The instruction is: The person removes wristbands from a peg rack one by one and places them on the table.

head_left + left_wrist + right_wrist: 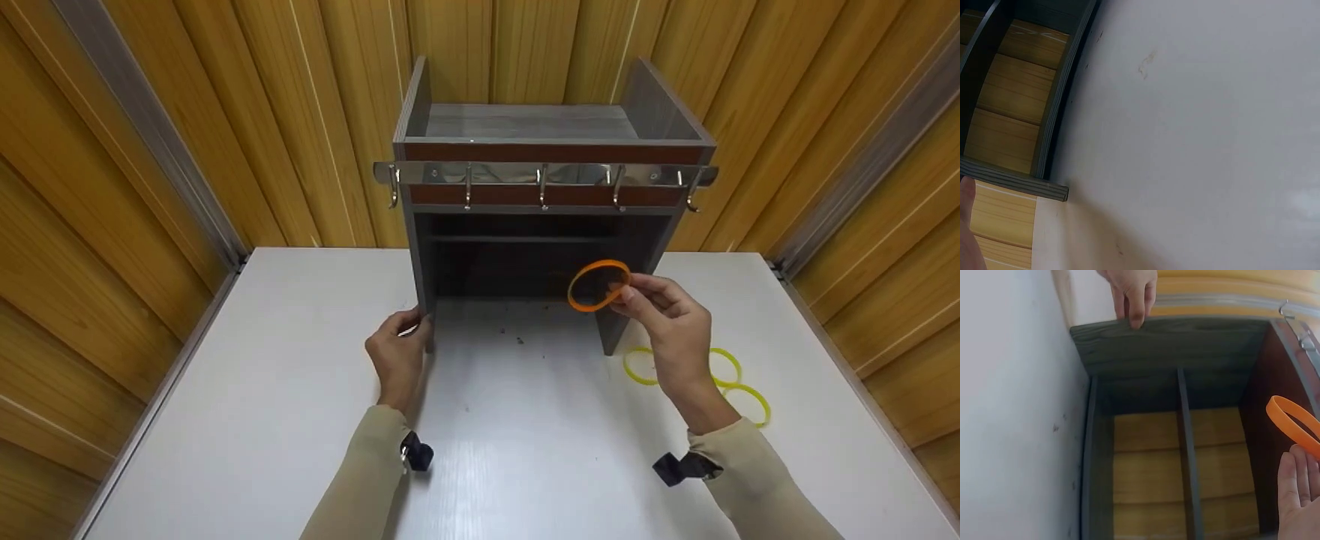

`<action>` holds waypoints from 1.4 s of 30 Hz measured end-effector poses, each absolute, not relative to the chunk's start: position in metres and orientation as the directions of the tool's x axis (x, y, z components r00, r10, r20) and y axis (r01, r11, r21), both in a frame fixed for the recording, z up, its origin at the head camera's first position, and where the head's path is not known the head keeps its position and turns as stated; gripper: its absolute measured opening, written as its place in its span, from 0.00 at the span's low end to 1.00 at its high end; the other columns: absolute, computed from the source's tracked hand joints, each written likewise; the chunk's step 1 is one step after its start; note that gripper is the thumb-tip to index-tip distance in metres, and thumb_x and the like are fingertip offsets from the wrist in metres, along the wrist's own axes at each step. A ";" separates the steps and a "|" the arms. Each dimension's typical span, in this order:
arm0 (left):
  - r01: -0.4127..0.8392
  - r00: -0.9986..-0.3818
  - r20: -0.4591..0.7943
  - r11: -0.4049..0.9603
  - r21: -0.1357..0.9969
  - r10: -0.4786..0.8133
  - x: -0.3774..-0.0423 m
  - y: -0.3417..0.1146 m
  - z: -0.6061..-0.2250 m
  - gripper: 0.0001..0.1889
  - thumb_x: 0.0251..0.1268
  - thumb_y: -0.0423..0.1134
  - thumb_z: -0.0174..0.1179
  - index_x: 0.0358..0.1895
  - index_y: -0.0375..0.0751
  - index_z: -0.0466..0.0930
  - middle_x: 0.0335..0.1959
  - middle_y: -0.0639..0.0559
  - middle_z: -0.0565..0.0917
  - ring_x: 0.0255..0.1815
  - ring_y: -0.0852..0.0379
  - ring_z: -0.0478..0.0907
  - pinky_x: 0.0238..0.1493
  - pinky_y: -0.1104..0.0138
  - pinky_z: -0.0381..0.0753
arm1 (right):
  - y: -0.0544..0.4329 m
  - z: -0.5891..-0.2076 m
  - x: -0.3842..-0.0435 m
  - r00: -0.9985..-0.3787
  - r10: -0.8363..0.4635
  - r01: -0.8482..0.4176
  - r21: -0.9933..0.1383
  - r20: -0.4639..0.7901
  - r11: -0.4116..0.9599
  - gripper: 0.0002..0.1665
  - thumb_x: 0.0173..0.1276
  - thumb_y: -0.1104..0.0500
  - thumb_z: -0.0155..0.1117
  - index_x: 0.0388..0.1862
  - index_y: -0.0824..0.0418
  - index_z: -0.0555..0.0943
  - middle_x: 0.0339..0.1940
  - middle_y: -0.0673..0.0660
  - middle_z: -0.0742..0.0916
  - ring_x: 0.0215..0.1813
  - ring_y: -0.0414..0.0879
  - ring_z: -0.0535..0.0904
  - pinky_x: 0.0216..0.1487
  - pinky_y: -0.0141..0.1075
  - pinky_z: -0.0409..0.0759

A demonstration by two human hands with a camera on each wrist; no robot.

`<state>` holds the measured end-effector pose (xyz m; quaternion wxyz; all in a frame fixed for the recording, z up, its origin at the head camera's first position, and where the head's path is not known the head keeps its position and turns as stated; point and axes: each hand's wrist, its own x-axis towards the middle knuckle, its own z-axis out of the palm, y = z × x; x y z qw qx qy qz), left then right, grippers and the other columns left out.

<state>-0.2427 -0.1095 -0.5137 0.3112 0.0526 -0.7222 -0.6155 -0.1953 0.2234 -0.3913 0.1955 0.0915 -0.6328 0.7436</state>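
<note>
A grey wooden shelf unit point(510, 197) stands on the white table, with a metal hook rail point(577, 175) across its brown front board. My left hand point(397, 358) grips the lower front edge of its left side panel; in the right wrist view, the left hand's fingers point(1136, 309) bend over that panel's edge. Between thumb and fingers, my right hand point(681, 337) pinches an orange silicone wristband point(609, 263). The band is held tilted in the air before the right part of the unit, below the hooks and apart from them. Nothing hangs on the hooks.
Three yellow wristbands point(766, 409) lie on the white table point(300, 390), partly behind my right hand and wrist. Yellow wood-patterned walls point(330, 112) close in the back and sides. Small dark specks point(520, 340) dot the table between the side panels.
</note>
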 end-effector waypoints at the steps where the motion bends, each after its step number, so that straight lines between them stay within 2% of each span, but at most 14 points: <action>1: 0.306 -0.801 0.385 0.238 0.922 -0.459 -0.243 -0.109 -0.514 0.08 0.59 0.22 0.75 0.41 0.33 0.92 0.39 0.43 0.91 0.43 0.46 0.91 0.40 0.69 0.90 | 0.227 -0.393 -0.195 -0.909 0.183 -0.398 -0.909 0.374 -0.121 0.16 0.72 0.72 0.70 0.55 0.79 0.82 0.45 0.63 0.91 0.45 0.51 0.91 0.51 0.43 0.89; 13: 0.305 -0.793 0.400 0.269 0.914 -0.459 -0.243 -0.109 -0.513 0.08 0.59 0.24 0.76 0.40 0.34 0.92 0.38 0.44 0.92 0.42 0.47 0.91 0.38 0.69 0.90 | 0.271 -0.416 -0.181 -0.931 0.244 -0.306 -0.945 0.271 -0.119 0.20 0.73 0.70 0.71 0.57 0.83 0.79 0.44 0.62 0.92 0.44 0.49 0.91 0.50 0.39 0.89; 19: 0.337 -0.777 0.436 0.286 0.897 -0.454 -0.244 -0.108 -0.514 0.07 0.59 0.23 0.76 0.40 0.33 0.92 0.38 0.43 0.92 0.41 0.47 0.91 0.39 0.69 0.90 | 0.291 -0.432 -0.176 -0.938 0.267 -0.262 -0.956 0.221 -0.128 0.18 0.73 0.69 0.72 0.56 0.80 0.81 0.43 0.61 0.92 0.44 0.49 0.91 0.50 0.39 0.89; 25: 0.332 -0.772 0.447 0.312 0.890 -0.453 -0.245 -0.108 -0.514 0.07 0.59 0.23 0.75 0.40 0.33 0.92 0.37 0.43 0.92 0.40 0.47 0.91 0.38 0.68 0.90 | 0.310 -0.448 -0.169 -0.940 0.273 -0.252 -0.957 0.206 -0.144 0.19 0.73 0.69 0.71 0.56 0.81 0.80 0.43 0.61 0.92 0.45 0.48 0.92 0.50 0.38 0.88; 32: 0.327 -0.777 0.440 0.309 0.893 -0.450 -0.245 -0.108 -0.514 0.07 0.60 0.23 0.75 0.40 0.34 0.92 0.38 0.44 0.92 0.41 0.48 0.91 0.38 0.69 0.90 | 0.330 -0.461 -0.165 -0.942 0.292 -0.208 -0.971 0.166 -0.117 0.15 0.72 0.68 0.72 0.53 0.74 0.84 0.44 0.60 0.93 0.44 0.48 0.92 0.50 0.37 0.88; 37: 0.353 -0.762 0.465 0.313 0.882 -0.450 -0.244 -0.109 -0.515 0.07 0.59 0.23 0.75 0.40 0.33 0.92 0.38 0.43 0.92 0.41 0.46 0.91 0.38 0.67 0.90 | 0.342 -0.469 -0.163 -0.956 0.267 -0.156 -0.983 0.124 -0.102 0.15 0.72 0.66 0.73 0.54 0.72 0.84 0.44 0.59 0.93 0.45 0.47 0.92 0.52 0.38 0.87; 42: 0.352 -0.757 0.471 0.325 0.878 -0.453 -0.244 -0.110 -0.517 0.08 0.59 0.23 0.76 0.40 0.34 0.92 0.38 0.44 0.92 0.41 0.47 0.91 0.39 0.66 0.90 | 0.352 -0.477 -0.160 -0.963 0.257 -0.112 -0.988 0.080 -0.109 0.18 0.72 0.65 0.73 0.56 0.75 0.83 0.44 0.57 0.93 0.46 0.47 0.92 0.52 0.38 0.87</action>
